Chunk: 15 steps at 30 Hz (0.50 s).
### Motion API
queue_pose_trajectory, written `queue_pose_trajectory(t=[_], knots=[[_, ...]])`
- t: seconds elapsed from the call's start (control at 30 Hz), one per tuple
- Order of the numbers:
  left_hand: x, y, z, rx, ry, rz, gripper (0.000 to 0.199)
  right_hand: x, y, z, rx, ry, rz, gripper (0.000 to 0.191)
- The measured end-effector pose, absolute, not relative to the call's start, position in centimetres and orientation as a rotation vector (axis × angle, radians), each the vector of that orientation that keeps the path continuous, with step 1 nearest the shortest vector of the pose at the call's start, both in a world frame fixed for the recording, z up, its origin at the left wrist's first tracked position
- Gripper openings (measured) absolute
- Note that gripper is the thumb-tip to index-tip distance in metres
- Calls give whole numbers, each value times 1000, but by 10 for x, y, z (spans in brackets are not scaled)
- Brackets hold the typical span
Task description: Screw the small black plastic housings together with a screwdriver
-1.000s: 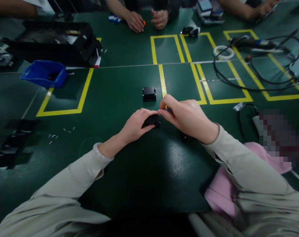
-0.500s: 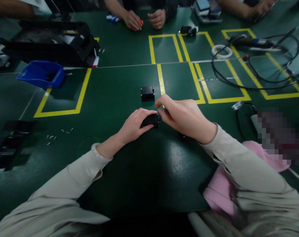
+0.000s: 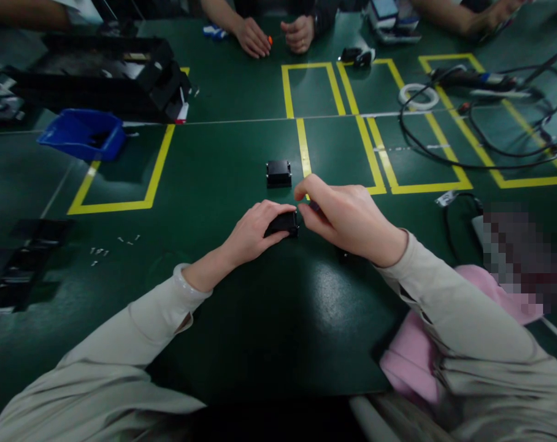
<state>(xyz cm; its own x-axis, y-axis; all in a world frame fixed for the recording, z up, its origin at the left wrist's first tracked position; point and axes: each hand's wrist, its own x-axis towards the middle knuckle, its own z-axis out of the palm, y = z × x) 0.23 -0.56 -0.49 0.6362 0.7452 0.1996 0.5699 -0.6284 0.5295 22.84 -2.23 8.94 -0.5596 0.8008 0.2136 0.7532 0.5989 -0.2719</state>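
My left hand (image 3: 255,228) is closed around a small black block (image 3: 283,225) on the green table, thumb on the near side and fingers over the far side. Small shiny points show at the block's right end. Just right of that end is my right hand (image 3: 345,212), fingers curled in with thumb and index finger close together. Something dark shows inside its curl, too hidden to name. A second black block (image 3: 278,174), with shiny screw-like pieces at its sides, sits beyond my left hand. A tiny shiny piece (image 3: 345,254) lies below my right hand.
Several small screws (image 3: 99,252) lie on the left, near flat black parts (image 3: 23,261). Farther back are a blue bin (image 3: 83,132) and a black case (image 3: 168,80). Cables (image 3: 444,161), a tape roll (image 3: 419,97) and pink cloth (image 3: 411,362) lie right. A co-worker's hands (image 3: 253,38) are opposite.
The whole view has shifted slightly, so everything appears a little farther right. Both hands keep nearly the same pose, the left still around the black block.
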Motion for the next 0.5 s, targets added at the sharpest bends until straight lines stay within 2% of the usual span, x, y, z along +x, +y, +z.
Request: queue_pose_trajectory(t=[0.13, 0.27, 0.5], knots=[[2, -5, -5, 2439, 1045, 557, 42, 230, -21, 89, -1271, -2531, 221, 36], [3, -6, -3, 2431, 1040, 568, 41, 229, -20, 89, -1314, -2500, 219, 28], [3, -7, -3, 2424, 1052, 565, 42, 232, -20, 84, -1230, -2472, 191, 28]])
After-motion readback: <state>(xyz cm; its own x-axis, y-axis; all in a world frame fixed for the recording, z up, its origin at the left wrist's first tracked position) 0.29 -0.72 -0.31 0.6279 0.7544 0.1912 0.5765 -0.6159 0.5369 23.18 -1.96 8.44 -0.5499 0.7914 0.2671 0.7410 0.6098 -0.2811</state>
